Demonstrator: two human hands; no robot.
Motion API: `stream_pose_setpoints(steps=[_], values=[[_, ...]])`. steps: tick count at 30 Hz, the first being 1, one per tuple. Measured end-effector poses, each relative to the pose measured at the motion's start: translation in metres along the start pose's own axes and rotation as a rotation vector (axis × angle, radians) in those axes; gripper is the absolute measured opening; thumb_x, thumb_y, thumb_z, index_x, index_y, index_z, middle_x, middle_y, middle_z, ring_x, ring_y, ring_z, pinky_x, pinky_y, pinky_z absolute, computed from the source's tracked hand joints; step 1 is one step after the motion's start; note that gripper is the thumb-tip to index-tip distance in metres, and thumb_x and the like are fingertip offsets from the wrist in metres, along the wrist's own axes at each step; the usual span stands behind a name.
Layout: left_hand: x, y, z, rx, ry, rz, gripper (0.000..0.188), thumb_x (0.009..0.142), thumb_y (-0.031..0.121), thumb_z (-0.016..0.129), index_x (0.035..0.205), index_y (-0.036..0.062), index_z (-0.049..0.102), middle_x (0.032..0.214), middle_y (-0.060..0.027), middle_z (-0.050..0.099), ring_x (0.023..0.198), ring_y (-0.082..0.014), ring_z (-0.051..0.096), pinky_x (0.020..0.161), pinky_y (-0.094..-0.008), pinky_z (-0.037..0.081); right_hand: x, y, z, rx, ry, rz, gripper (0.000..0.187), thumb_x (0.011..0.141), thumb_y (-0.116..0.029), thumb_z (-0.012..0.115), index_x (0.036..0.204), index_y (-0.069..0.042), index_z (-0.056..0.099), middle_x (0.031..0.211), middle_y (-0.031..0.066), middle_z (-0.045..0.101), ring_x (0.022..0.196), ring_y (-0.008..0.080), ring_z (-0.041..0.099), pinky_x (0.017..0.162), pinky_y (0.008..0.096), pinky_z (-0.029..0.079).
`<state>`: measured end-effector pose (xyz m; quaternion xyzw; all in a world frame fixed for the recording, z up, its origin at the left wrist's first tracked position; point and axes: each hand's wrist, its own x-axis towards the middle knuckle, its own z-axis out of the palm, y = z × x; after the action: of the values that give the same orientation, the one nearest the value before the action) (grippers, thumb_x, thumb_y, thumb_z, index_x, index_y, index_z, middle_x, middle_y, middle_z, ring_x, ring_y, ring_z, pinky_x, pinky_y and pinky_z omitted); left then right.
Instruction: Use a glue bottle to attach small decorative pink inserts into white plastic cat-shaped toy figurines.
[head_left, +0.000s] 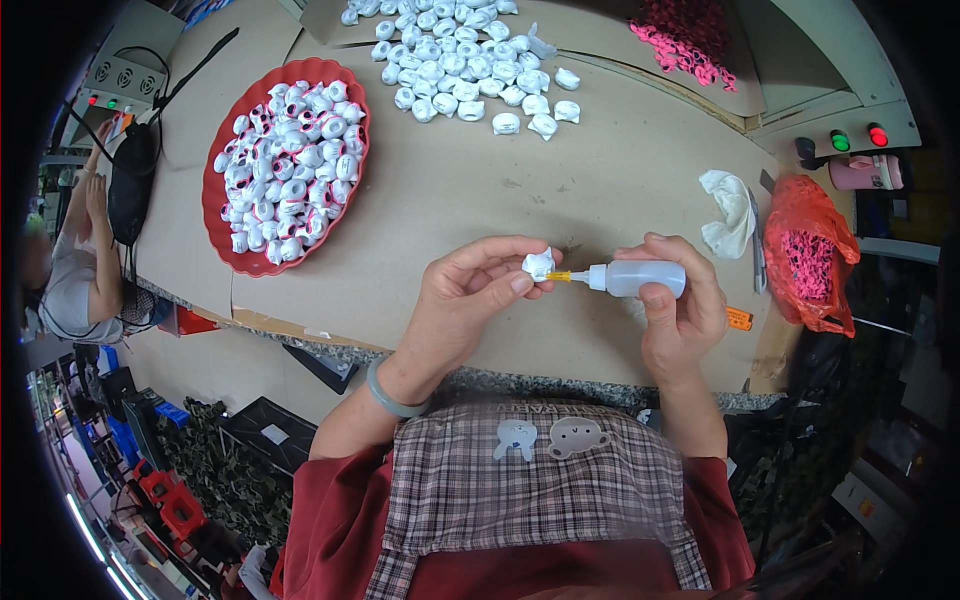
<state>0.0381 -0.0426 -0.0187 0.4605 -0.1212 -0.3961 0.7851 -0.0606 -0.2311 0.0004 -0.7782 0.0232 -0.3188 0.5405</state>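
Note:
My left hand (470, 295) pinches a small white rounded piece (538, 264) between thumb and fingers, above the table near its front edge. In my right hand (680, 300) lies a translucent squeeze bottle (640, 278), held on its side. Its thin yellow nozzle tip (560, 276) points left and meets the lower right side of the white piece, or nearly so; I cannot tell whether they touch. At the left stands a red scalloped tray (216, 200) heaped with similar white pieces, several with pink parts in them. More loose white pieces (450, 70) lie at the back.
A red plastic bag (835, 235) with pink bits sits at the right, beside a crumpled white cloth (728, 215). Pink parts (680, 55) are piled at the back right. An orange object (739, 318) lies by my right hand. Another person (85, 275) sits at the far left.

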Motion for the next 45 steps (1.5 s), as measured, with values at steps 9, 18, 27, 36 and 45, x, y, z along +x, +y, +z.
stream_pose_setpoints(steps=[9, 18, 27, 36, 45], values=[[0.0003, -0.0013, -0.0003, 0.0, -0.005, -0.014, 0.027, 0.09, 0.001, 0.058, 0.116, -0.003, 0.058, 0.112, -0.0152, 0.064, 0.096, -0.018, 0.065, 0.087, -0.0292, 0.053, -0.0034, -0.0026, -0.003, -0.089, -0.018, -0.006, 0.039, 0.091, -0.027, 0.062, 0.113, 0.005, 0.055, 0.089, 0.0171, 0.067, 0.081, 0.0226, 0.068, 0.069, 0.0286, 0.053], [0.0006, -0.0012, -0.0016, -0.013, 0.001, -0.017, 0.026, 0.089, 0.001, 0.059, 0.115, -0.0023, 0.058, 0.112, -0.0156, 0.064, 0.096, -0.0186, 0.065, 0.086, -0.0298, 0.053, -0.0034, 0.0024, 0.0002, -0.139, 0.031, -0.095, 0.038, 0.089, -0.028, 0.066, 0.11, 0.002, 0.059, 0.086, 0.015, 0.069, 0.075, 0.0196, 0.067, 0.062, 0.0243, 0.052], [0.0013, -0.0008, -0.0041, -0.022, 0.011, -0.019, 0.026, 0.089, 0.0, 0.059, 0.115, -0.0021, 0.058, 0.112, -0.0159, 0.064, 0.095, -0.0192, 0.065, 0.086, -0.0301, 0.053, -0.003, 0.0037, -0.0009, -0.138, 0.044, -0.12, 0.037, 0.089, -0.026, 0.066, 0.109, 0.003, 0.058, 0.086, 0.0155, 0.069, 0.074, 0.0206, 0.067, 0.062, 0.0256, 0.052], [0.002, -0.002, -0.0049, -0.01, 0.013, -0.016, 0.027, 0.088, -0.001, 0.059, 0.115, -0.0021, 0.058, 0.112, -0.0161, 0.064, 0.096, -0.0194, 0.065, 0.088, -0.0306, 0.053, -0.0029, 0.0039, -0.0005, -0.144, 0.031, -0.11, 0.036, 0.088, -0.026, 0.066, 0.109, 0.003, 0.059, 0.086, 0.0151, 0.069, 0.075, 0.0204, 0.067, 0.062, 0.0255, 0.051], [0.0039, -0.0034, -0.006, -0.012, 0.017, 0.001, 0.027, 0.088, -0.001, 0.059, 0.115, -0.002, 0.058, 0.113, -0.0166, 0.064, 0.097, -0.0197, 0.065, 0.088, -0.031, 0.053, -0.0005, 0.0012, -0.0007, -0.175, 0.011, -0.12, 0.035, 0.087, -0.026, 0.068, 0.107, 0.002, 0.06, 0.085, 0.0141, 0.069, 0.072, 0.0193, 0.067, 0.059, 0.0244, 0.051]])
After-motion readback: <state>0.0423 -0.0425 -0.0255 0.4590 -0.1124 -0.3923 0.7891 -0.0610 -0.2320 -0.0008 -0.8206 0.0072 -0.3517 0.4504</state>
